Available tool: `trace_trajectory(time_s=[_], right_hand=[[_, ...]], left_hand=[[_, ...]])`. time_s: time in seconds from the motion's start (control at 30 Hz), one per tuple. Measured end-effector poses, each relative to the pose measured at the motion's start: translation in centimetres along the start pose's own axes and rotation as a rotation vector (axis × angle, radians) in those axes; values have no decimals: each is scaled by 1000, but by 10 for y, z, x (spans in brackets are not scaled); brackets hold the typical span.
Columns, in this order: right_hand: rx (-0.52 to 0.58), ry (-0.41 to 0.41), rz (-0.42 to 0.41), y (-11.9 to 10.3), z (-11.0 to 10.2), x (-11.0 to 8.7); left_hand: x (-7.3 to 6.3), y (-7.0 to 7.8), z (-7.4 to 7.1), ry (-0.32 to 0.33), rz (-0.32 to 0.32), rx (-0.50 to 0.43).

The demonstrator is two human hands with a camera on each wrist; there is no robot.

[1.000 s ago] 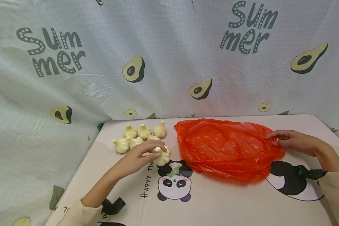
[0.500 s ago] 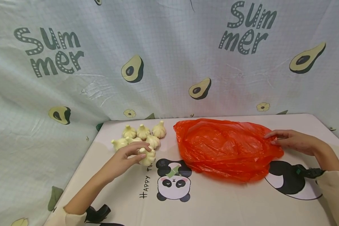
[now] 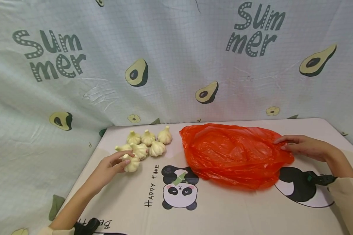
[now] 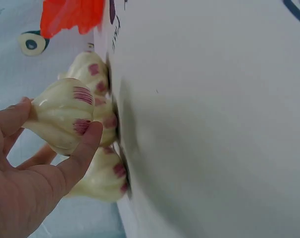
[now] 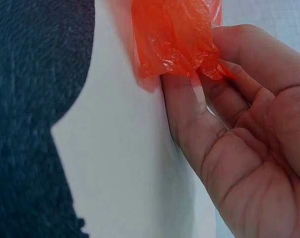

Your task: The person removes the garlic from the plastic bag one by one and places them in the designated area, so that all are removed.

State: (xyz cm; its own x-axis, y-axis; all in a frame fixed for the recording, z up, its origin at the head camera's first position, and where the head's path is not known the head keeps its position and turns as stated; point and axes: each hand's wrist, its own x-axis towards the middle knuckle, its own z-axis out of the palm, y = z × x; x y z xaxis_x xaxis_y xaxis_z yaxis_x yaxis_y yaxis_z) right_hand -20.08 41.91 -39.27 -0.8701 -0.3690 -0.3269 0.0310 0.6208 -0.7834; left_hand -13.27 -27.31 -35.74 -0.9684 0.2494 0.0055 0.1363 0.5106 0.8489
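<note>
My left hand (image 3: 109, 168) pinches a garlic bulb (image 3: 131, 163) between thumb and fingers, at the near side of a group of bulbs. In the left wrist view this held bulb (image 4: 63, 116) shows purple marks and appears lifted off the table. Behind it, several more garlic bulbs (image 3: 157, 148) stand in two rows, one partly hidden by the fingers. A crumpled red plastic bag (image 3: 232, 153) lies to their right. On the bag's right edge, my right hand (image 3: 311, 148) pinches the plastic; in the right wrist view, the bag's edge (image 5: 177, 39) sits between thumb and fingers.
A light tablecloth (image 3: 223, 212) printed with a panda (image 3: 180, 192) and lettering covers the table. Behind the table hangs a pale curtain (image 3: 164, 39) with avocado prints. Black straps (image 3: 86, 227) are on both wrists.
My left hand has moved left with the garlic bulb, from beside the bag to the near left of the group. The right hand and the bag have stayed in place.
</note>
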Motion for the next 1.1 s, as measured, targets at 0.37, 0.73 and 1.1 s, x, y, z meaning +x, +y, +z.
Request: trace_trajectory(time_s=[0.37, 0.73, 1.1], right_hand=[[-38, 9, 8, 0, 2, 0], [1, 12, 2, -2, 3, 2], [8, 18, 10, -3, 2, 1]], left_hand=[[-15, -19, -24, 52, -50, 91], [-17, -28, -29, 51, -30, 75], [-15, -35, -31, 57, -55, 80]])
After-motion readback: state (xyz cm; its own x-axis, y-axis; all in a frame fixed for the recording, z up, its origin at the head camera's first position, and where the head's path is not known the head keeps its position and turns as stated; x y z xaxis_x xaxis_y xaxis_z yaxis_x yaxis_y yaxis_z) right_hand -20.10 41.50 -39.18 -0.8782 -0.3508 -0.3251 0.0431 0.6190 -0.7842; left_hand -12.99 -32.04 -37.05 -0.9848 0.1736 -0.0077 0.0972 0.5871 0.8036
